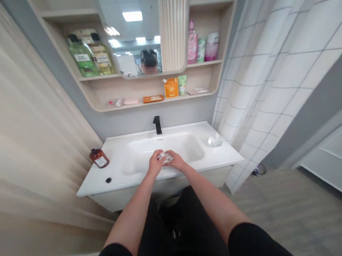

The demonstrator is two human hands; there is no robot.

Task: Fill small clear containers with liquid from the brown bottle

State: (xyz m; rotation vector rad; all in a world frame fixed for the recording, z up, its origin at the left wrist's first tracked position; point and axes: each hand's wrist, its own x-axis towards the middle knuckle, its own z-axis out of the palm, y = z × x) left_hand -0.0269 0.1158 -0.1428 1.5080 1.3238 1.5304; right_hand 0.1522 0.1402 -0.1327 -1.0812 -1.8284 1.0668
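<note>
"Plastic or glass, that clear container (167,158)?"
"I can't tell. It looks light and stiff, probably slippery if wet, perhaps breakable."
"Where is it?"
"Over the basin (193,146), near the middle of the counter's (95,185) front edge. The fingers of the left hand (154,163) and right hand (177,161) are clamped on its two sides, which seem the surest place to hold."
"And the surface?"
"White and smooth, with a black tap (157,125) at the middle of the back edge. A brown bottle (99,158) is by the left edge, a clear box (215,141) near the right."
"The room?"
"A mirror (137,33) above, a beige curtain (37,124) left, a checked curtain (258,84) right."
</note>
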